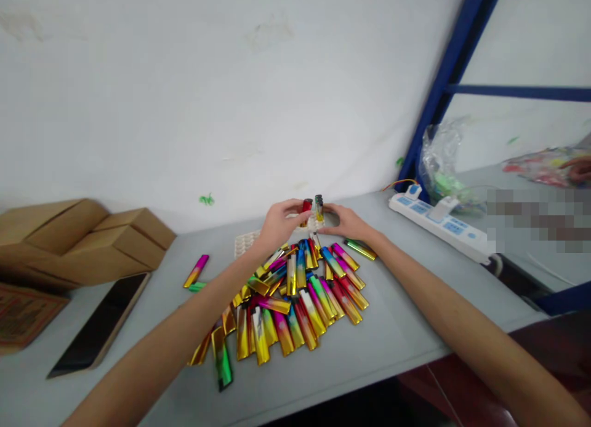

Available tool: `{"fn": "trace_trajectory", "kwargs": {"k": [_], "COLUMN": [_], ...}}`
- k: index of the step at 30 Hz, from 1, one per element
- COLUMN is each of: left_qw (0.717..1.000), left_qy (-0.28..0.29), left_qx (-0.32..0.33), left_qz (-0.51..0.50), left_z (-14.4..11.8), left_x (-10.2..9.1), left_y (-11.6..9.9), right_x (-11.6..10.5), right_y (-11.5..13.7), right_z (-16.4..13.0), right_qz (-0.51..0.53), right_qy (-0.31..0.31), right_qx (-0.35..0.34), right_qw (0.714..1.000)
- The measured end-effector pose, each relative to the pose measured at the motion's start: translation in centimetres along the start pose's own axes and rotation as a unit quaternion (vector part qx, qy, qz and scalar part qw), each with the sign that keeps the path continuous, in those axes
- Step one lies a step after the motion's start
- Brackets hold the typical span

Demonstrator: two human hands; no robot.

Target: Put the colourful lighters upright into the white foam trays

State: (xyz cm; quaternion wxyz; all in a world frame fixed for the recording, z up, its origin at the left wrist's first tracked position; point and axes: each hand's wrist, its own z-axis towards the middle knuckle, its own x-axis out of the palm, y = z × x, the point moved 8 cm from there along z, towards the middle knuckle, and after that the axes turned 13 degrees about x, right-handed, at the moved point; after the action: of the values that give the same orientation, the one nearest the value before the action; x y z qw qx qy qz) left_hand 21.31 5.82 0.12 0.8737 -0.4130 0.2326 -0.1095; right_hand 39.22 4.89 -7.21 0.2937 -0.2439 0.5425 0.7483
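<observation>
On the desk (392, 335), the left hand (281, 225) pinches a red lighter (307, 204) at the far tray's (244, 243) right end. The right hand (344, 221) curls beside a dark-topped lighter (319, 209); I can't tell whether it grips. Nearer lies a lighter pile (306, 313), with a phone (100, 322) left.

Bare forearms (184, 328) stretch forward, left hand (278, 225) and right hand (346, 222) close together, fingers (301, 218) curled.

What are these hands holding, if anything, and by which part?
The left hand seems to hold the red lighter by its body. The right hand curls at the end of the white tray; whether it grips anything cannot be told.
</observation>
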Motion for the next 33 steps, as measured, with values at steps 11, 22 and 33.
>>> {"fn": "trace_trajectory", "kwargs": {"k": [11,22,33], "left_qw": [0.998,0.994,0.997], "left_qy": [0.020,0.044,0.018], "left_qx": [0.022,0.050,-0.007], "left_qz": [0.061,0.089,0.078], "left_z": [1.8,2.2,1.6], "left_x": [2.3,2.6,2.7], "left_y": [3.6,3.8,4.9], "right_x": [-0.2,-0.1,-0.2], "right_y": [0.7,0.5,0.4], "right_z": [0.1,0.2,0.2], "right_qz": [0.009,0.014,0.014], "right_qy": [0.001,0.002,-0.006], "right_qx": [-0.018,-0.017,-0.013], "right_qw": [1.000,1.000,1.000]}}
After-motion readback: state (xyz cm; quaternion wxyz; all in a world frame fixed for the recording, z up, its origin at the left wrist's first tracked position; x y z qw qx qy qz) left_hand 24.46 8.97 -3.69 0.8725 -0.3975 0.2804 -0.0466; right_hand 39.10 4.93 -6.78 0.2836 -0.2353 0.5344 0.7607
